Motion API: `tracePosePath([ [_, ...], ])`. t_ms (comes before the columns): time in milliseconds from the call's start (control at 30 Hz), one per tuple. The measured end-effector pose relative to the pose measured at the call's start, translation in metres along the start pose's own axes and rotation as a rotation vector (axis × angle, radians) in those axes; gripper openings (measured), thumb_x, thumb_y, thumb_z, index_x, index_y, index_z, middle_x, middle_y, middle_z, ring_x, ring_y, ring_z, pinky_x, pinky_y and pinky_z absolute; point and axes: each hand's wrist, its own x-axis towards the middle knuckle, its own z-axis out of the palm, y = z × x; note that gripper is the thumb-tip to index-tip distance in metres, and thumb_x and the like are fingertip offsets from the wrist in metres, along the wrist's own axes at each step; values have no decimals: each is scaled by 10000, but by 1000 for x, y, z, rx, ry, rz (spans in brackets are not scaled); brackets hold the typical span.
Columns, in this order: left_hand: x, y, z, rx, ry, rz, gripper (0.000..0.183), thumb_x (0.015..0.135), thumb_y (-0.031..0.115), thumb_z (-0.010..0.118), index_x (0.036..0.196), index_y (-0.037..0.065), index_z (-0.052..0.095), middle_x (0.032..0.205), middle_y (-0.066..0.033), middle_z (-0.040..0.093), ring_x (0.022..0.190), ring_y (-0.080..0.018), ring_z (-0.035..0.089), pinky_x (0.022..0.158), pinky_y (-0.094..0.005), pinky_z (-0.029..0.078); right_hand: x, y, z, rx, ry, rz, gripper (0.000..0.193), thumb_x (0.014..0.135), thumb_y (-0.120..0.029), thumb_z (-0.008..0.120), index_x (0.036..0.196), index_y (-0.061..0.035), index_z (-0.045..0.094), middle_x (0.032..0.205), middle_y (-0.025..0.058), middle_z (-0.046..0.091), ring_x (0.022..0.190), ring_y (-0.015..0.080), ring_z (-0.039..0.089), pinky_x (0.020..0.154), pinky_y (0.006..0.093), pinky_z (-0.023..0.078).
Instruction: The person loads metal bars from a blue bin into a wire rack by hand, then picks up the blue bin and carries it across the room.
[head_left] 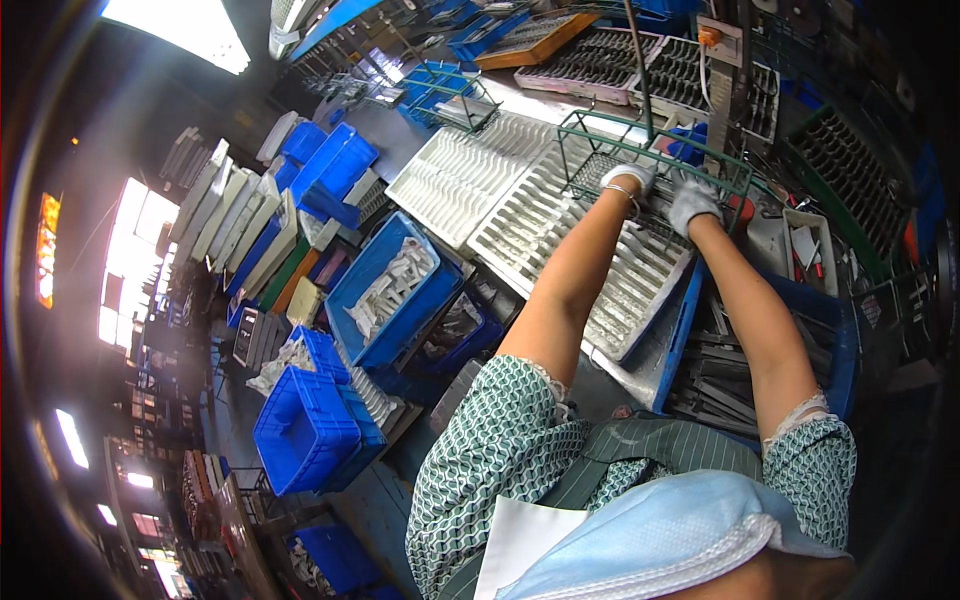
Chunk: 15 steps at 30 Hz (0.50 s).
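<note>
I'm working my left hand (pixel 628 181) and right hand (pixel 692 204) at the green rack (pixel 597 168), near the white tray (pixel 640 280); whether either is gripping, I cannot tell.

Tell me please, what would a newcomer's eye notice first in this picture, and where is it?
Probably the person's gloved left hand and right hand, at upper right by a green wire rack. Next may come the pale slotted trays near the centre. Farther left stand blue bins, one holding light-coloured pieces.
</note>
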Motion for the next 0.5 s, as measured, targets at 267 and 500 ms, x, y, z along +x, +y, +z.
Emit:
tracePosePath([
  [267, 27, 16, 38, -274, 96, 3, 489, 872, 370, 256, 1063, 15, 531, 1145, -199, 484, 1063, -341, 468, 854, -402, 398, -16, 22, 5, -49, 101, -108, 564, 724, -234, 530, 1249, -87, 382, 1306, 137, 339, 1220, 284, 306, 1005, 405, 255],
  [500, 33, -17, 40, 218, 216, 471, 518, 661, 201, 591, 1144, 66, 462, 1023, -183, 551, 937, -301, 544, 762, -377, 464, -18, 45, 0, -52, 36, -166, 714, 742, -350, 539, 1332, -107, 220, 1312, 192, 310, 1229, 323, 288, 995, 443, 243],
])
